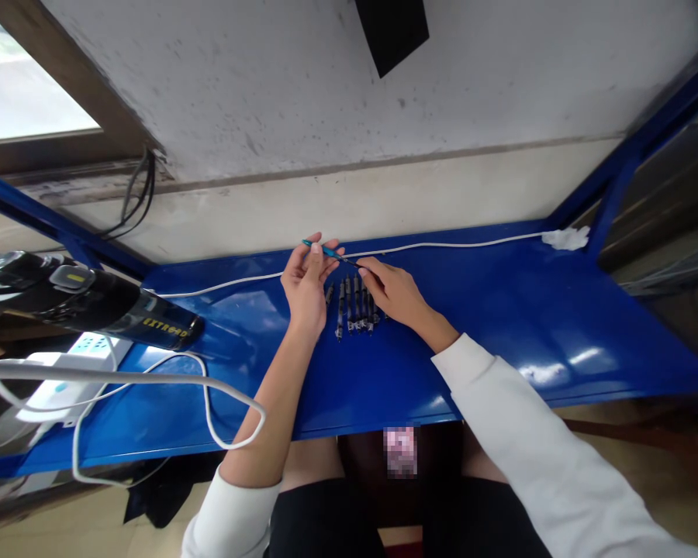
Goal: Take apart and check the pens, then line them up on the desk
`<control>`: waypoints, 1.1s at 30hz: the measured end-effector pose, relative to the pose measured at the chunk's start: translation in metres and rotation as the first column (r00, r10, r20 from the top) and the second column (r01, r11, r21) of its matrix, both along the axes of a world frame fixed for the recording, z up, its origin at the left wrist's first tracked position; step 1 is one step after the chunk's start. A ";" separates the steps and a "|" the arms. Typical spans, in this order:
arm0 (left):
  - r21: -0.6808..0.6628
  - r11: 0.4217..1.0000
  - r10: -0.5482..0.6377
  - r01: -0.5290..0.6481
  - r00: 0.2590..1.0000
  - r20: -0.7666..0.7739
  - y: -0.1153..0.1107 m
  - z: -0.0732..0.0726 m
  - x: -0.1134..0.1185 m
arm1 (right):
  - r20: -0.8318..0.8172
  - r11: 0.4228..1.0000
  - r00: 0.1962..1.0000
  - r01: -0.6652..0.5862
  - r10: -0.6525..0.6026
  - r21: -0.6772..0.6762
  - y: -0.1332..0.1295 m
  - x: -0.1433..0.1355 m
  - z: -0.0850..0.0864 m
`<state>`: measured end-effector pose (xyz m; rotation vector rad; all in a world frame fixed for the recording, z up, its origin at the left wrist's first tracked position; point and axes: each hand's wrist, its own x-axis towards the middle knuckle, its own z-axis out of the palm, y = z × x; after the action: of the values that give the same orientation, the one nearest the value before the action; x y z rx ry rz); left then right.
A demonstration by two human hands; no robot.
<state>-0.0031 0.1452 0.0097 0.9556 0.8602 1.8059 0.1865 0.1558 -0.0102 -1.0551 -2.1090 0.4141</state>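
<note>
My left hand [309, 283] is raised over the blue shelf, palm turned up, with a slim teal pen-like tool [326, 250] pinched between thumb and fingers. From its teal part a thin dark section runs to the right. My right hand [396, 291] closes its fingertips at the dark end; whether that end is the same piece or a separate one I cannot tell. Below and between the hands lie several slim dark rods [350, 302] with greyish lower ends, side by side in a row. My right fingers partly cover the rods on that side.
The blue shelf [488, 310] meets a wall, where a white cable [442, 244] runs along the back to a crumpled white wad [565, 238]. At left are a black bottle [133, 310], a white power strip [84, 364] and a looped white cord [209, 380] crossing near my left forearm.
</note>
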 end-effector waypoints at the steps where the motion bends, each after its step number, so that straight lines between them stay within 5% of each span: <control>1: -0.006 1.000 -0.009 0.009 1.000 -0.017 0.000 0.000 0.001 | -0.001 1.000 1.000 -0.003 0.003 0.000 0.000 0.000 0.000; 10: 0.011 0.992 -0.125 0.127 0.987 -0.102 -0.001 -0.007 0.009 | -0.044 1.000 0.999 -0.015 0.014 -0.011 -0.002 -0.001 0.002; 14: 0.007 0.999 -0.053 0.053 0.997 -0.057 0.002 -0.008 0.006 | -0.025 1.000 1.000 0.006 -0.007 -0.010 0.000 0.000 -0.002; 19: 0.034 0.992 0.118 -0.121 0.990 0.076 0.015 -0.013 -0.025 | -0.038 0.998 0.997 0.068 -0.068 0.007 0.002 0.003 -0.002; 23: 0.012 0.991 0.128 -0.130 0.985 0.120 0.022 -0.020 -0.044 | -0.071 0.997 0.995 0.075 -0.073 0.020 0.001 0.003 0.001; 33: 0.009 1.000 -0.008 0.008 0.999 0.040 0.005 -0.006 -0.005 | -0.059 0.999 0.998 0.021 -0.020 0.025 -0.001 0.000 0.001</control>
<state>-0.0077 0.1506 0.0041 0.9238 0.8227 1.8173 0.1862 0.1545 -0.0089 -1.0370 -2.0448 0.4025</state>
